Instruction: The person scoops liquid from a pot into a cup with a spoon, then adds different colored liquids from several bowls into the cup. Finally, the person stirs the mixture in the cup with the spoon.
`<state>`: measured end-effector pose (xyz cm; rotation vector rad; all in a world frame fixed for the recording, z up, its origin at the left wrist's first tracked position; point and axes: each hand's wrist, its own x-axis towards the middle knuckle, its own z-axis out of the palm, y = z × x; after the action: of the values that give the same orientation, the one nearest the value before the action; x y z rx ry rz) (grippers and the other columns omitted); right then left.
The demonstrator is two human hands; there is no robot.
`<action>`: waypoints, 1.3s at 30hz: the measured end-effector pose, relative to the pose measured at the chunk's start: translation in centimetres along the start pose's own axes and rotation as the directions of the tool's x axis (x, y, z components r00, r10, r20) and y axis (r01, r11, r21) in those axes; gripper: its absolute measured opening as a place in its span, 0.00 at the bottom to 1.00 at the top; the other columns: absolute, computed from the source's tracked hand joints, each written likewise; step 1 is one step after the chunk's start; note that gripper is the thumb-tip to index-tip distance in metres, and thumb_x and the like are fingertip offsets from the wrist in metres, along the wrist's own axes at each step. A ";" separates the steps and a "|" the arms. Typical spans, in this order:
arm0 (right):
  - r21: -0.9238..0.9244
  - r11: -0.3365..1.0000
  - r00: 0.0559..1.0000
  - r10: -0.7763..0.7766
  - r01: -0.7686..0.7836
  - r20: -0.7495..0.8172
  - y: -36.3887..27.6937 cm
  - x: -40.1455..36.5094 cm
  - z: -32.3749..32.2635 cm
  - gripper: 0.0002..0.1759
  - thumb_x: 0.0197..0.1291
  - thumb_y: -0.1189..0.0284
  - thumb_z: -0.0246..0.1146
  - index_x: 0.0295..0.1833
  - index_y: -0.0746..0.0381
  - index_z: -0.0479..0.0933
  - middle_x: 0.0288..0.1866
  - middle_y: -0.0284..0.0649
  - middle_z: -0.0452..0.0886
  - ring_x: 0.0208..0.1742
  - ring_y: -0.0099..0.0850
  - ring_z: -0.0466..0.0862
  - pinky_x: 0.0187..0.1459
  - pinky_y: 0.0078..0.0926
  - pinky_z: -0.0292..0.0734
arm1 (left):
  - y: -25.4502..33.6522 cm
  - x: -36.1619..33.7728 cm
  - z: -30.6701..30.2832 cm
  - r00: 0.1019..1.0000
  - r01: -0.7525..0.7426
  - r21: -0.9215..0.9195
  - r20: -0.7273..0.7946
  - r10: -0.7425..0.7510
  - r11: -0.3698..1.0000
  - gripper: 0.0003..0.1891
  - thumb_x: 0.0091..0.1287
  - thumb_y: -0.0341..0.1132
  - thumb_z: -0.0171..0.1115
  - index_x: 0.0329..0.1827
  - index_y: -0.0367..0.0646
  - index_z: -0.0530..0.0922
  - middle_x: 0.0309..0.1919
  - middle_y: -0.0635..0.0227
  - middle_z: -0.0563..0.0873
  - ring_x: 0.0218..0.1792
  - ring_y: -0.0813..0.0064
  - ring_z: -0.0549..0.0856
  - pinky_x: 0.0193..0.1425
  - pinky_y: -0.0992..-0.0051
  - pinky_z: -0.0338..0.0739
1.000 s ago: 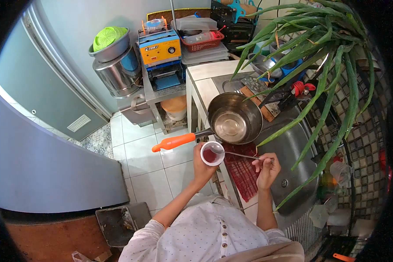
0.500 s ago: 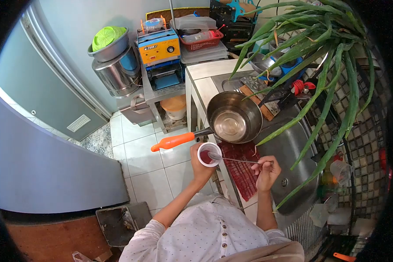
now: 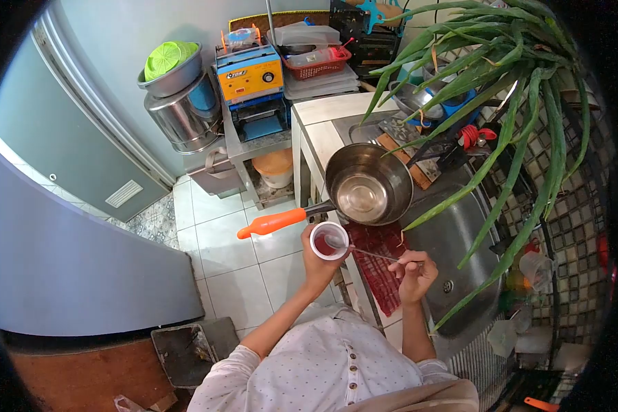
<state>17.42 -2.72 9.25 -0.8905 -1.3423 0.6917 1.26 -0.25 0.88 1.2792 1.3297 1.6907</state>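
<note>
My left hand (image 3: 317, 265) is wrapped round a white cup (image 3: 321, 253) that holds something reddish. A metal spoon (image 3: 374, 254) dips into the cup, its bowl inside and its handle slanting out to the right. The handle's end is pinched in the fingers of my right hand (image 3: 417, 275). Just beyond the cup, a steel saucepan (image 3: 391, 178) with an orange handle (image 3: 276, 223) rests on the counter edge. Under and beside the cup lies a red cloth (image 3: 379, 275).
The steel sink (image 3: 460, 257) lies to the right, with long green leaves (image 3: 487, 185) hanging over it. A yellow and blue machine (image 3: 253, 77) stands on a side table at the back. Stacked pots (image 3: 182, 117) are at the left, above a tiled floor (image 3: 230, 250).
My right hand has shifted slightly left and down, and the spoon's angle in the cup has changed. My left hand and the cup have hardly moved.
</note>
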 end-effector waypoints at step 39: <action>-0.309 0.931 0.977 0.152 -0.193 -0.150 4.3 3.4 -1.8 0.12 0.67 0.69 0.50 0.39 0.67 0.73 0.28 0.38 0.79 0.23 0.19 0.72 0.25 0.17 0.67 | -0.6 -0.7 0.2 0.993 -0.041 0.085 0.111 0.031 0.996 0.37 0.46 0.29 0.72 0.57 0.36 0.58 0.43 0.59 0.76 0.42 0.66 0.80 0.47 0.71 0.74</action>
<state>19.91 2.14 7.35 -1.3067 -1.2951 0.5474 1.64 -0.57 0.09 1.4333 1.3354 1.5777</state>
